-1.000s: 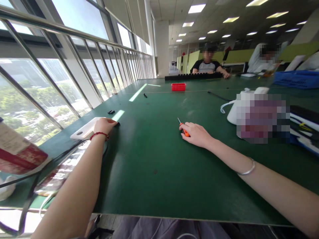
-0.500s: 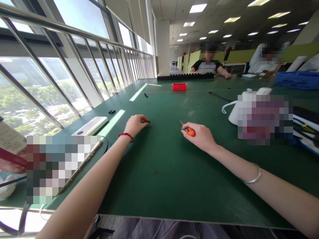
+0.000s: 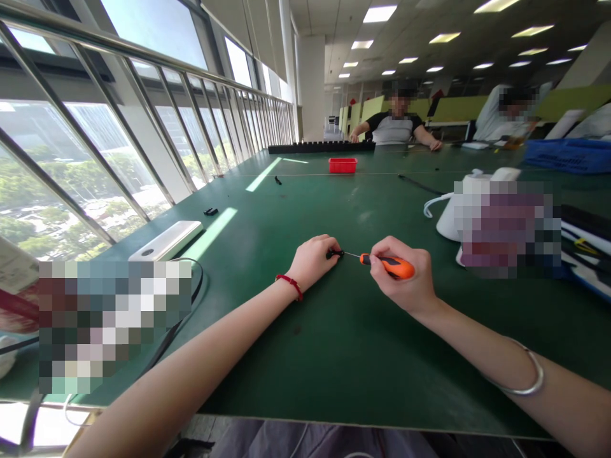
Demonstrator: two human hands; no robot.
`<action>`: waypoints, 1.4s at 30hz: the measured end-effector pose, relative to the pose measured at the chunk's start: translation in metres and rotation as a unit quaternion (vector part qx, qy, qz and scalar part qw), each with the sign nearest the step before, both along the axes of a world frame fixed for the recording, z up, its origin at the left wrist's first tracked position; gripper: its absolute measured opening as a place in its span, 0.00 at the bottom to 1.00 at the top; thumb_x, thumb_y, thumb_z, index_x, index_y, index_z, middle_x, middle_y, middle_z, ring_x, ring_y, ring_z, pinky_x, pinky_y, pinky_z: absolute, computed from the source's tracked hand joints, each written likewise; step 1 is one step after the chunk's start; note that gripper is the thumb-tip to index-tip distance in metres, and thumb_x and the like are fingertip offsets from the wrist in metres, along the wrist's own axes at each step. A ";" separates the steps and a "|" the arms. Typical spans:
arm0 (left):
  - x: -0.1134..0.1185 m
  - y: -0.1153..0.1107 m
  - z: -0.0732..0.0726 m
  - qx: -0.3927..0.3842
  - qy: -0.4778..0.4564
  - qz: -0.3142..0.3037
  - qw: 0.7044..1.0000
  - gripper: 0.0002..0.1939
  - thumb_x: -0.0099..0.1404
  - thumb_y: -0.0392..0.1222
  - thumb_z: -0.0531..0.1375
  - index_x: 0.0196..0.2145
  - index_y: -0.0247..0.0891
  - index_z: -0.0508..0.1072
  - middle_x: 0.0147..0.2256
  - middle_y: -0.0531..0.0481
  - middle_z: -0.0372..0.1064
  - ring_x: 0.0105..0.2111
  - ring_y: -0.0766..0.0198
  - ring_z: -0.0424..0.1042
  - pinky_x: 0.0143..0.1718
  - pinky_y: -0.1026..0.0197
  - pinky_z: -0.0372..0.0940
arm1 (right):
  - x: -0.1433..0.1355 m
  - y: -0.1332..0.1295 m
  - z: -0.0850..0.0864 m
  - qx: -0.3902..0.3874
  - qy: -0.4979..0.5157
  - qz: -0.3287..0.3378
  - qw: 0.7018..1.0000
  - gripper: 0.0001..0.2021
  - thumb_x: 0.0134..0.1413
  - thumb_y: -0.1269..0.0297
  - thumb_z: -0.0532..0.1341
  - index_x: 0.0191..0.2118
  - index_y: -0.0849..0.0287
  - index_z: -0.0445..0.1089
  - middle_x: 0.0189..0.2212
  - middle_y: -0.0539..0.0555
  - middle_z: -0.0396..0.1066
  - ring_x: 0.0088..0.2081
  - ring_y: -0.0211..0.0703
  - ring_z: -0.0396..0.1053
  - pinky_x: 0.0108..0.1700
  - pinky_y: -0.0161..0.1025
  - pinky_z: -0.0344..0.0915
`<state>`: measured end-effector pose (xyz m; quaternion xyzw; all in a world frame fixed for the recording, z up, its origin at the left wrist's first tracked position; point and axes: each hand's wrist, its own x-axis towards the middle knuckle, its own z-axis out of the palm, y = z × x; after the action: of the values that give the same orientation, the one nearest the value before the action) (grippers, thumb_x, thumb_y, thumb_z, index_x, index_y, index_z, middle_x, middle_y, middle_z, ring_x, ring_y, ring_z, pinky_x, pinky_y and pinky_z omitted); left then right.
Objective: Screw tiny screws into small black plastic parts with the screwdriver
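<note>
My right hand (image 3: 405,273) is closed around the orange and black handle of a screwdriver (image 3: 398,267). Its thin metal shaft points left, and the tip is at or very near a small black part (image 3: 336,254). That part sits pinched in the fingers of my left hand (image 3: 315,257), just above the green table (image 3: 296,369). Most of it shows past the fingertips, but its exact kind is too small to make out. A red cord bracelet circles my left wrist, and a silver bangle my right forearm.
A red tray (image 3: 342,166) stands farther back, before a long black strip (image 3: 319,147) near a seated person. On the left lie a white box (image 3: 167,240) and small black pieces (image 3: 210,212). To the right are a white container (image 3: 449,216) and a blue basket (image 3: 568,158).
My left hand has moved right with the black part, towards the screwdriver. My right hand has turned and moved right, bringing the shaft level. The long black strip at the back has shifted left.
</note>
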<state>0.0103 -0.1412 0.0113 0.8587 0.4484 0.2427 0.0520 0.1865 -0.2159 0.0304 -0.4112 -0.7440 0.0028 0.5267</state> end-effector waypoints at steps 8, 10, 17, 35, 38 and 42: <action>-0.003 0.003 -0.004 -0.003 -0.012 0.002 1.000 0.06 0.60 0.36 0.57 0.33 0.38 0.74 0.37 0.50 0.73 0.37 0.61 0.71 0.36 0.62 0.65 | 0.001 0.003 -0.001 -0.009 0.016 0.006 1.000 0.05 0.48 0.69 0.57 0.24 0.55 0.61 0.17 0.46 0.64 0.18 0.34 0.61 0.23 0.33 0.59; -0.002 0.003 -0.004 -0.003 -0.010 0.002 1.000 0.06 0.60 0.36 0.57 0.33 0.38 0.74 0.37 0.50 0.73 0.37 0.61 0.71 0.36 0.62 0.65 | 0.000 0.003 -0.002 -0.020 0.016 0.005 1.000 0.05 0.48 0.68 0.57 0.24 0.55 0.61 0.17 0.46 0.65 0.18 0.34 0.61 0.23 0.33 0.59; -0.003 0.003 -0.003 -0.002 -0.007 -0.001 1.000 0.06 0.60 0.37 0.57 0.33 0.39 0.75 0.37 0.50 0.74 0.38 0.61 0.72 0.37 0.62 0.65 | 0.000 0.005 -0.005 -0.002 -0.021 -0.010 1.000 0.04 0.48 0.67 0.57 0.25 0.55 0.62 0.19 0.47 0.67 0.19 0.35 0.62 0.25 0.34 0.59; -0.003 0.002 0.000 0.022 0.038 -0.012 0.999 0.09 0.59 0.34 0.56 0.36 0.39 0.75 0.38 0.50 0.74 0.39 0.61 0.72 0.40 0.62 0.66 | 0.000 0.004 -0.002 -0.036 0.024 -0.043 0.998 0.10 0.49 0.63 0.59 0.38 0.54 0.60 0.18 0.44 0.62 0.21 0.38 0.62 0.29 0.37 0.62; -0.004 0.002 0.000 0.021 0.036 -0.012 0.999 0.09 0.59 0.34 0.56 0.36 0.39 0.75 0.38 0.50 0.74 0.39 0.60 0.72 0.39 0.62 0.66 | 0.000 0.005 -0.002 -0.016 0.025 -0.053 0.998 0.16 0.45 0.64 0.60 0.42 0.54 0.58 0.23 0.46 0.62 0.24 0.40 0.63 0.30 0.38 0.62; -0.005 0.004 -0.001 0.020 0.026 -0.017 0.999 0.09 0.59 0.34 0.56 0.36 0.38 0.75 0.38 0.50 0.74 0.39 0.60 0.72 0.39 0.61 0.66 | 0.000 0.005 0.001 -0.035 -0.015 -0.062 0.997 0.08 0.51 0.57 0.59 0.33 0.54 0.62 0.18 0.46 0.61 0.21 0.39 0.62 0.27 0.37 0.60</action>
<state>0.0057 -0.1373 0.0105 0.8730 0.4298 0.2288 0.0272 0.1864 -0.2109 0.0312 -0.4746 -0.7245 -0.0101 0.4998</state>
